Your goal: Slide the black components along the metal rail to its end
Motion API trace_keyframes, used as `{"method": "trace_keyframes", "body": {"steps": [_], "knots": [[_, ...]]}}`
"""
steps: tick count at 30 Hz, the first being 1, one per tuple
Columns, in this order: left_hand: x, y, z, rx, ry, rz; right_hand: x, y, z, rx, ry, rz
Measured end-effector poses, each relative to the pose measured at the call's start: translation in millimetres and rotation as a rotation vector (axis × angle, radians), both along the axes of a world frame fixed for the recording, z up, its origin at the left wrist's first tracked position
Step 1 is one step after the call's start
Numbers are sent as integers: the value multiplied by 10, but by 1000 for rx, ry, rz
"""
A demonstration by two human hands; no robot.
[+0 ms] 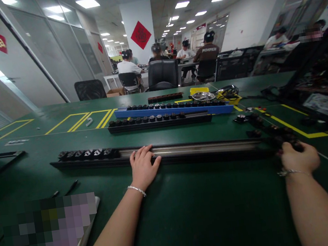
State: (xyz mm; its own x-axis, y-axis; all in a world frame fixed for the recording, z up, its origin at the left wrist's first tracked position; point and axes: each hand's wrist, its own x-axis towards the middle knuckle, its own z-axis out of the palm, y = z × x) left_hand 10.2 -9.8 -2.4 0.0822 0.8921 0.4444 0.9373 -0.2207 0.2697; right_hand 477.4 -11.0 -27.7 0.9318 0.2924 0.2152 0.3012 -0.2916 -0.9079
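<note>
A long black channel [196, 159] with a shiny metal strip down its middle lies across the table before me. Several small black parts with light tops [87, 154] sit in a row at its left end. My left hand [143, 164] rests over the channel near its middle, fingers spread on it and thumb apart. At the channel's right end, my right hand [299, 157] is closed, with fingers and thumb around a small black part [298, 146] that is dark and partly hidden. Loose black parts [255, 133] lie just beyond that hand.
Behind lie a second black channel [159, 124] and a blue channel [177, 111], both holding rows of parts. A metal dish [203, 96] stands by yellow trays [199, 90]. A blurred-out flat item [66, 234] lies front left. Dark equipment [323, 80] stands at right. People sit farther back.
</note>
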Motion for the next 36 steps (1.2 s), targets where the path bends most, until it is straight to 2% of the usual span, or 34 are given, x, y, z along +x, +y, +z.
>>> {"method": "trace_keyframes", "body": {"steps": [2,3,7,12,15,18,22,25,27,29,32,34,36], "knots": [[-1,5,-9,7,-4,1,33,-32,-4,32,122,14],[-2,7,-12,9,-7,1,41,-51,5,-2,133,14],[-4,6,-10,12,-24,-2,32,-117,88,-289,-15,-21],[-9,9,-6,29,-64,7,-6,-142,141,-481,-12,-1],[-34,35,-14,97,-117,89,-12,-131,138,-566,-11,23],[-108,82,-19,174,-178,247,-16,-123,140,-621,-4,52],[-285,149,-3,222,-277,443,-71,-140,160,-573,-29,11],[-423,182,18,268,-364,560,-185,-157,198,-383,-165,-55],[-491,192,30,274,-411,607,-307,-161,232,-243,-354,-42],[-539,197,37,275,-439,635,-469,-154,259,-133,-579,76],[-602,205,39,272,-458,645,-768,-125,259,-72,-798,367],[-655,213,41,271,-465,658,-961,-99,229,-109,-885,567],[-716,220,50,248,-475,692,-1101,-79,190,-183,-916,687]]}}
